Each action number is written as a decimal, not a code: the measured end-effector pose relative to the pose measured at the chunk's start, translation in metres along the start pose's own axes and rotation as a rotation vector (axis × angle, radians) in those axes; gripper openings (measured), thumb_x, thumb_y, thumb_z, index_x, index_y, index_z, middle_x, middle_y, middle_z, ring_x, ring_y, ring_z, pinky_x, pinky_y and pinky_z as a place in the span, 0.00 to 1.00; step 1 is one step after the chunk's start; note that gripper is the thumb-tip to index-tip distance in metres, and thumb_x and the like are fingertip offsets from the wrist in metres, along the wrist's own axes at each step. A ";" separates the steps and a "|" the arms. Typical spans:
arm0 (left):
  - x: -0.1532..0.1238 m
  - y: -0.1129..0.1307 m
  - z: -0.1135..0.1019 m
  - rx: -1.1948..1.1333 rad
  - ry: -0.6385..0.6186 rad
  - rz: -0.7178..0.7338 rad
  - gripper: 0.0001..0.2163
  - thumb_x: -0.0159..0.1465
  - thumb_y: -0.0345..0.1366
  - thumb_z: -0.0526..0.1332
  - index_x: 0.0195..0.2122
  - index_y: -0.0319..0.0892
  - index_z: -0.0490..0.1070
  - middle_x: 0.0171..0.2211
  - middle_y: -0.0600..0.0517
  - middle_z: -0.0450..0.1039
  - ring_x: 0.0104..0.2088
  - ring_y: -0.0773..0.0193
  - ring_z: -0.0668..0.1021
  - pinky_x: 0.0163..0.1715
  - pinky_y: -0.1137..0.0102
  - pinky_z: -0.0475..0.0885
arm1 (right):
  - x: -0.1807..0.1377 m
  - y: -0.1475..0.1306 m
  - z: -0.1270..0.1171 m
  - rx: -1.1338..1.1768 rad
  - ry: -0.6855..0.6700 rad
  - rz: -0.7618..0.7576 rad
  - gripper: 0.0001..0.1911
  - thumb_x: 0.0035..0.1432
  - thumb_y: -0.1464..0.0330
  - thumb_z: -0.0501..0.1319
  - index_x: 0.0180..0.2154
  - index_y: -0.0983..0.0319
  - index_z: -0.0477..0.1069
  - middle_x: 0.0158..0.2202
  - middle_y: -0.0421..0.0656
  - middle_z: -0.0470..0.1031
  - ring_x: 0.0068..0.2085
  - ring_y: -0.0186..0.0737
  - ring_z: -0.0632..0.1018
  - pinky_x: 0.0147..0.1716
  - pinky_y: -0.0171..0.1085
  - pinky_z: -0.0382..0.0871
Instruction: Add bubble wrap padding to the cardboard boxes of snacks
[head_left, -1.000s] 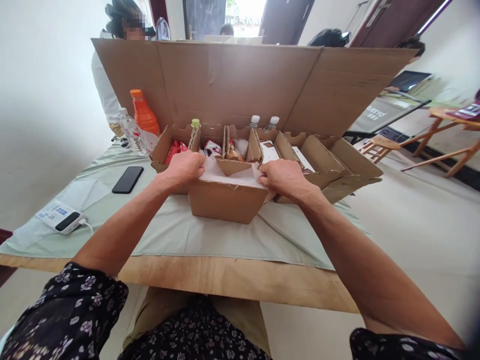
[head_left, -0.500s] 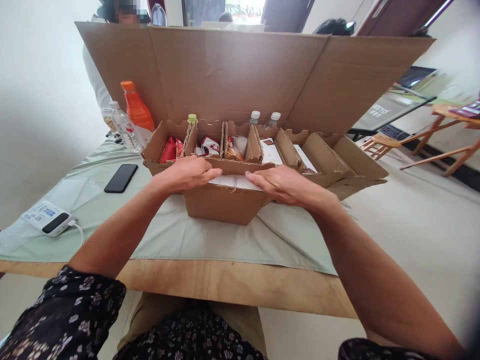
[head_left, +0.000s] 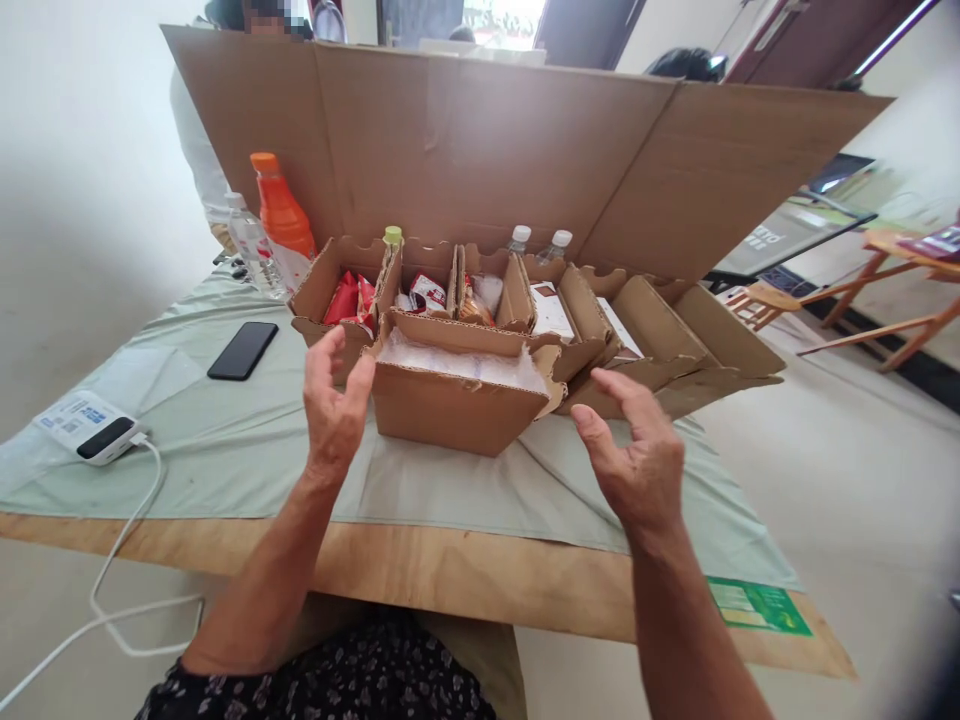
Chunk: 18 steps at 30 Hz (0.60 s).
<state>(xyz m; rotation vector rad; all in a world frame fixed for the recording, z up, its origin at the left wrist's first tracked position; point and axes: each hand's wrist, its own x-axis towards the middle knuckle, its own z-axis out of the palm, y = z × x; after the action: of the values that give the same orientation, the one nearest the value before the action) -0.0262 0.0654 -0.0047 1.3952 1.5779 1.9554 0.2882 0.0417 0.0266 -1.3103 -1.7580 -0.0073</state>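
Observation:
In the middle of the table stands a small open cardboard box [head_left: 450, 415] with clear plastic wrap [head_left: 465, 362] filling its top. My left hand [head_left: 334, 405] hovers just left of this box, thumb and fingers apart, holding nothing. Off its right end, my right hand [head_left: 634, 450] is likewise open, fingers spread and nothing in them. Behind the box runs a row of cardboard bins. The leftmost holds red packets [head_left: 350, 298]; others hold a red-and-white packet [head_left: 427, 293], a packet of brown food [head_left: 478, 300] and white boxes [head_left: 551, 312].
A tall cardboard panel [head_left: 480, 150] stands behind the bins. An orange bottle [head_left: 283, 215] and a clear bottle [head_left: 251, 245] are at the left. A phone [head_left: 242, 351] and a white device [head_left: 109, 438] with a cable lie on the cloth. Other people are beyond the panel.
Both hands have come off the top of the small box and moved apart, toward me, one to each side. The plastic wrap inside now shows along the whole top.

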 end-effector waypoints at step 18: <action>-0.105 0.026 -0.031 -0.286 -0.475 -0.098 0.38 0.67 0.41 0.65 0.75 0.48 0.48 0.76 0.44 0.50 0.75 0.48 0.57 0.74 0.53 0.54 | -0.109 -0.053 0.033 0.262 0.289 0.429 0.32 0.69 0.52 0.56 0.64 0.65 0.67 0.61 0.54 0.74 0.63 0.57 0.73 0.64 0.56 0.63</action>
<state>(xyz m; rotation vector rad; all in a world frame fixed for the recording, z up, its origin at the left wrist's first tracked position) 0.0105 -0.0369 -0.0335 1.4850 1.0835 1.5631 0.2280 -0.0479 -0.0387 -1.3880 -1.1693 0.2548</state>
